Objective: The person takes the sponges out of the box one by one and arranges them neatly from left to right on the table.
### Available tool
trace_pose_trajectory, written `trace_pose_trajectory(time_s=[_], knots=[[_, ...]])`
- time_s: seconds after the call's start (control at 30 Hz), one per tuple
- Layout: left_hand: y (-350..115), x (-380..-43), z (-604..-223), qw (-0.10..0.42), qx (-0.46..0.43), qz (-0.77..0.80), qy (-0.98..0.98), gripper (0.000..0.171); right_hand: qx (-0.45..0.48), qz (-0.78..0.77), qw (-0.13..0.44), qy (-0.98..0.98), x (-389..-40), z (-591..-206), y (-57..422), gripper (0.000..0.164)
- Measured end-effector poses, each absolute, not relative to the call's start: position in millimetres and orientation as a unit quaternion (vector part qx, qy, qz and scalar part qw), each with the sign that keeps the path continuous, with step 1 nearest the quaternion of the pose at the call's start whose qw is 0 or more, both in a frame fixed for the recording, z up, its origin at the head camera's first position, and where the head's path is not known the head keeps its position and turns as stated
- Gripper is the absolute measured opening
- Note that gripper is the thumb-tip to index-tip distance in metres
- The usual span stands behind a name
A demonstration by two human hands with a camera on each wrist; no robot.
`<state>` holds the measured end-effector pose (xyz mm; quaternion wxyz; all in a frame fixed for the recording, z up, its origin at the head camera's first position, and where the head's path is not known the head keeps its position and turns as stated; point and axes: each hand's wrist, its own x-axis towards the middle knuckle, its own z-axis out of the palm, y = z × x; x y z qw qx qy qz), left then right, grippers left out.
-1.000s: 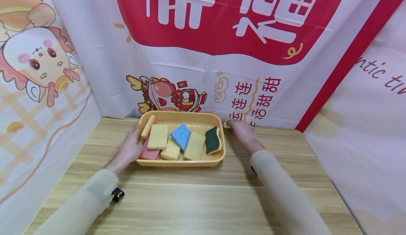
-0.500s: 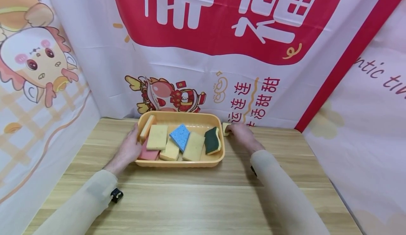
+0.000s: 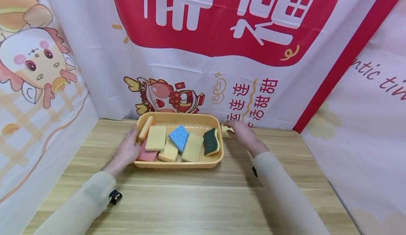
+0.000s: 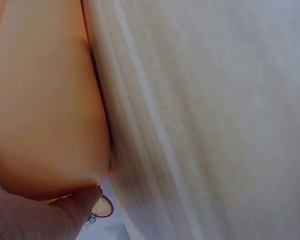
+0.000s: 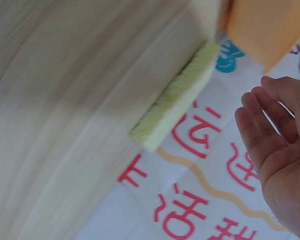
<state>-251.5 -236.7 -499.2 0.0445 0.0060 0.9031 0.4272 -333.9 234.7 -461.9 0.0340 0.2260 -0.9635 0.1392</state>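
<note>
Left hand [image 3: 127, 150] against left end of orange plastic tray [image 3: 179, 164]; gripping or just resting, cannot tell. Right hand [image 3: 241, 134] open, fingers loosely bent, clear of pale yellow sponge [image 5: 177, 97] in wrist view. Sponge on wood-grain table [image 3: 190, 206] beside tray's right end, left of right hand; long axis along foot of fabric backdrop [image 3: 288, 101]. Right hand nearer; left across tray.

- head: high, facing forward and down over the tray [image 3: 177, 165]
- left wrist: close beside that tray
- right wrist: near, toward the curtain [image 5: 135, 210]; tray shared with head
</note>
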Motion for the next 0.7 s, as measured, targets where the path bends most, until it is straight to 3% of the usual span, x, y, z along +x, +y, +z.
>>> trace_pose_trajectory(time_s=[0.3,0.7], knots=[[-237,-251,-498,0.049,0.002,0.427,0.903,0.095,0.267,0.146,0.058,-0.951,-309,-442,206,0.034],[-236,-251,-497,0.046,0.003,0.426,0.903,0.094,0.330,0.088,0.026,-0.940,-287,-436,161,0.042]])
